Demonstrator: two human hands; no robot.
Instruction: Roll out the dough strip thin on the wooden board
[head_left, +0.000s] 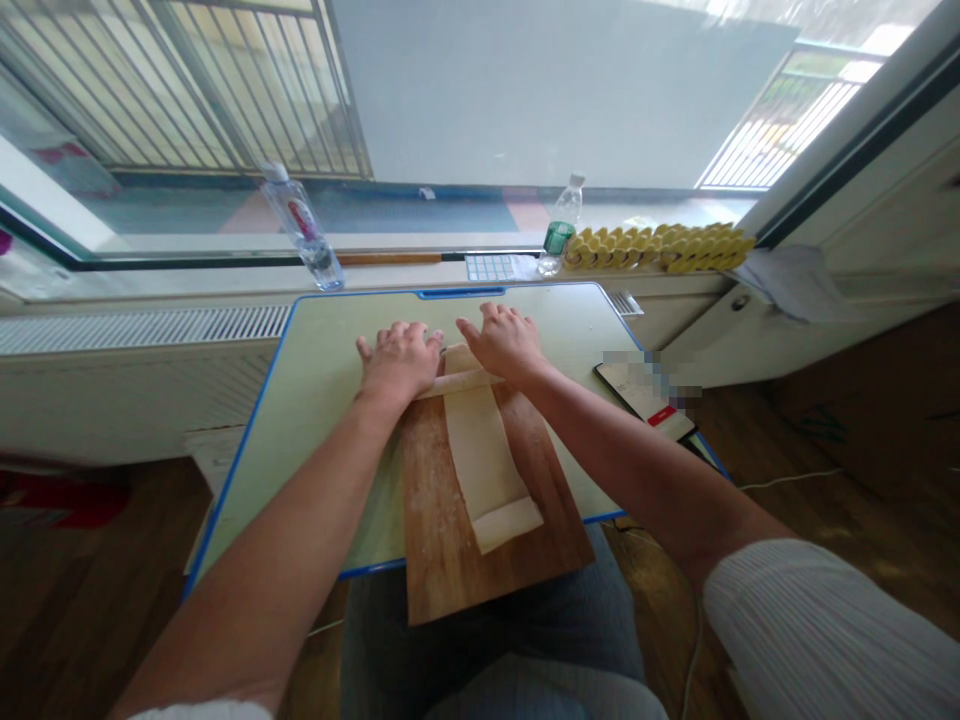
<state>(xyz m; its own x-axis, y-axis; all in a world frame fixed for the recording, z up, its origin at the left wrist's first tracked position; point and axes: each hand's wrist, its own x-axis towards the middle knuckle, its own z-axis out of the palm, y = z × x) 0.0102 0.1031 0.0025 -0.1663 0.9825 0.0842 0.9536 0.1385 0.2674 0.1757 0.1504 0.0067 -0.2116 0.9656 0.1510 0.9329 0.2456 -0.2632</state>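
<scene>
A wooden board (435,540) lies on the folding table and juts past its near edge toward my lap. Along it runs a long strip of pale dough (484,445), its near end folded over or thicker. Across the far part of the strip lies a light, slim rolling pin (457,382). My left hand (401,358) rests palm down over the pin's left end, fingers stretched forward. Over the right end is my right hand (501,335), also palm down with fingers extended and thumb apart. Both hands hide the ends of the pin and part of the dough's far end.
The pale table (315,400) has a blue rim. A phone (645,400) lies at its right edge. Two plastic bottles, one left (304,228) and one right (561,228), stand on the windowsill near a yellow scalloped object (660,248). A radiator (142,330) is at left.
</scene>
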